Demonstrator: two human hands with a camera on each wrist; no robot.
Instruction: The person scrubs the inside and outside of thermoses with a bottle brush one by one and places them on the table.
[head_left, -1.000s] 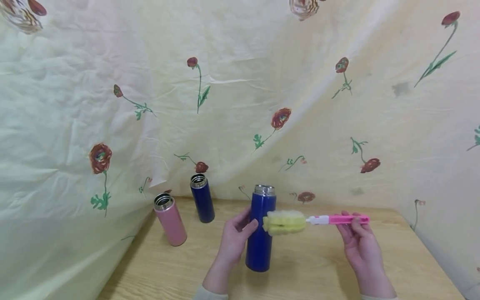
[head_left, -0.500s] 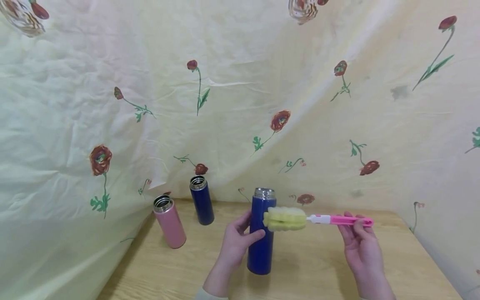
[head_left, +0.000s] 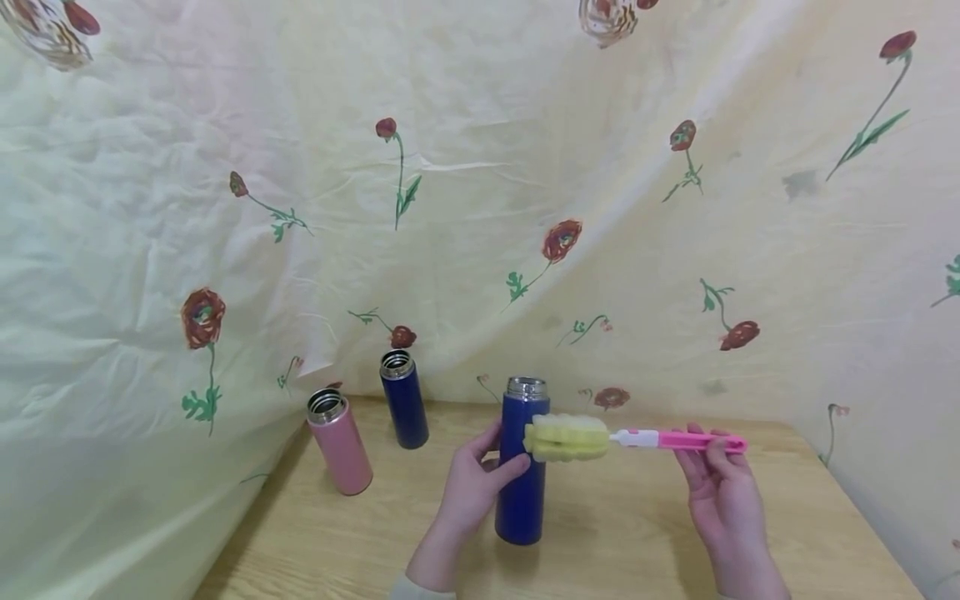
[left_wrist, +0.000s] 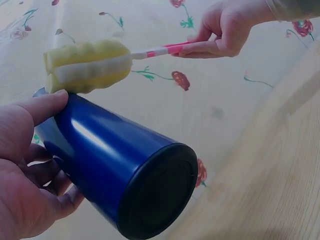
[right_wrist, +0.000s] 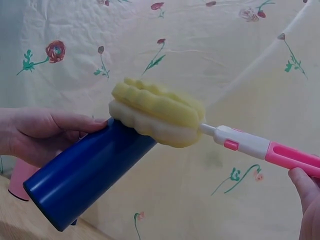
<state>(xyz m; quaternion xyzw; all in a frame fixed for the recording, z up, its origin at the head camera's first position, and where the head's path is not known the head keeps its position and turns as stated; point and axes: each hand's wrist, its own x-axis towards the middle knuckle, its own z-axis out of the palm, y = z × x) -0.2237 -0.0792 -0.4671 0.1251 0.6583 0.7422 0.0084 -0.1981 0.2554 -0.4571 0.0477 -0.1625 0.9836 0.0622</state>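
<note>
My left hand [head_left: 468, 487] grips a tall blue vacuum flask [head_left: 520, 508] around its upper middle, thumb in front. Its steel mouth is uncapped, and in the left wrist view the dark base [left_wrist: 160, 192] hangs above the table. From the right, my right hand [head_left: 723, 492] holds a bottle brush by its pink handle [head_left: 701, 441], between thumb and fingers. The yellow-and-white sponge head [head_left: 567, 439] lies level across the front of the flask, close to my left thumb tip. In the right wrist view the sponge head [right_wrist: 155, 112] hides the flask's mouth.
On the left of the wooden table [head_left: 622, 517] stand an uncapped pink flask [head_left: 345, 450] and a smaller dark blue flask [head_left: 406, 408], also uncapped. Flower-printed cloth [head_left: 465, 200] hangs behind the table and along both sides.
The brush has turned slightly, showing another side of its sponge head, and its handle sits a little farther right. My left thumb has shifted slightly on the flask. Both grips stay.
</note>
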